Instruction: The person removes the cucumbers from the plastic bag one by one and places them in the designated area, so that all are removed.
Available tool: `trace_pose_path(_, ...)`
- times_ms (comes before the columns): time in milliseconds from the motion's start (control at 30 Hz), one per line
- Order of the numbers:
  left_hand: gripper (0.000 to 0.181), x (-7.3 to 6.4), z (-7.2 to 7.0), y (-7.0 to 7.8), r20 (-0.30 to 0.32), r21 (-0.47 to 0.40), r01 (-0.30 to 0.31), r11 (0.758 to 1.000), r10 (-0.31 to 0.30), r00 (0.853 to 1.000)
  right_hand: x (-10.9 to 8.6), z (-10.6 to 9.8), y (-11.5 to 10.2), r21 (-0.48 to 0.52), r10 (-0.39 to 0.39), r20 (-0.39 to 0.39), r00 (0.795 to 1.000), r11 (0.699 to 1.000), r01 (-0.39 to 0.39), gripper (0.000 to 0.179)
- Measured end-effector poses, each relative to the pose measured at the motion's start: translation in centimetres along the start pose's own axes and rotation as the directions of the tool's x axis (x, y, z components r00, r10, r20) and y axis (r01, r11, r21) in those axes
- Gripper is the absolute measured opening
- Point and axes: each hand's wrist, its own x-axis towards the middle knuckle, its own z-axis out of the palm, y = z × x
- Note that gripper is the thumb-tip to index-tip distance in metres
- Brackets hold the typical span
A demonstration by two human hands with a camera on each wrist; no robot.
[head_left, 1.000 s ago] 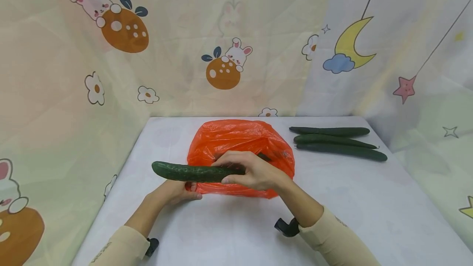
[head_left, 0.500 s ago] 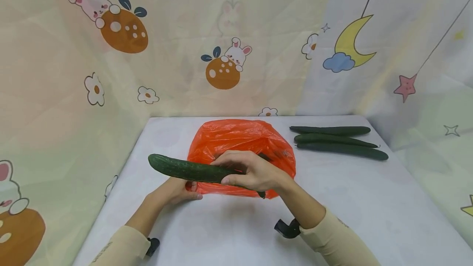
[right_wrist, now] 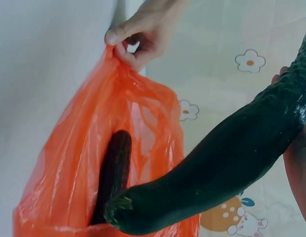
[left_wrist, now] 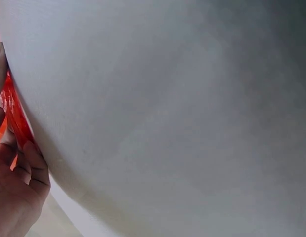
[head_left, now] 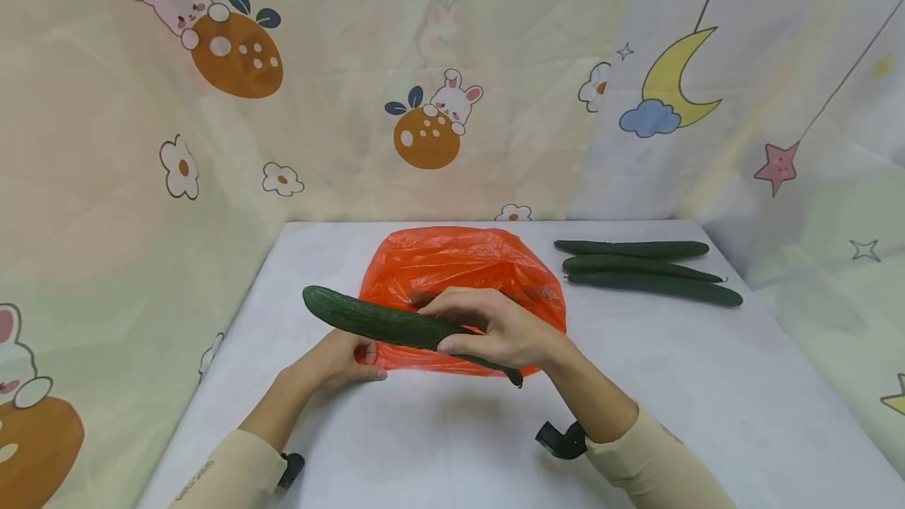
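My right hand [head_left: 498, 328] grips a long dark green cucumber [head_left: 382, 322] around its middle, over the front of a red plastic bag [head_left: 452, 254]. The cucumber tilts, its blunt left end raised and its thin stem end lower at the right. With my left hand [head_left: 339, 364] I pinch the bag's front left edge low by the table; the right wrist view shows thumb and finger of this left hand [right_wrist: 145, 37] on the gathered plastic. Inside the bag lies another cucumber [right_wrist: 114, 165], partly covered by the held one in that view.
Several things surround the bag on a white-covered table [head_left: 438, 446]. At the back right lie three cucumbers side by side: a far one [head_left: 629, 250], a middle one [head_left: 636, 266] and a near one [head_left: 657, 290]. A patterned cloth [head_left: 339, 85] hangs behind and at both sides.
The held cucumber has tipped, its left end rising and its stem end coming into view low at the right. My right hand has shifted slightly right. My left hand stays at the bag's edge.
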Motion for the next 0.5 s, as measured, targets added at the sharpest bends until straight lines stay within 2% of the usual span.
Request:
trace_pose_path(267, 0.037, 0.2, 0.0, -0.2, 0.016, 0.042, 0.0, 0.999, -0.001, 1.0, -1.4, -1.3, 0.0, -0.072, 0.012, -0.001, 1.0, 0.997, -0.012, 0.046)
trace_pose_path(500, 0.038, 0.2, -0.2, 0.2, 0.044, 0.059, 0.06, 0.996, -0.063, 0.997, -3.5, -2.7, 0.2, -0.141, 0.068, -0.039, 0.997, 0.987, -0.072, 0.044)
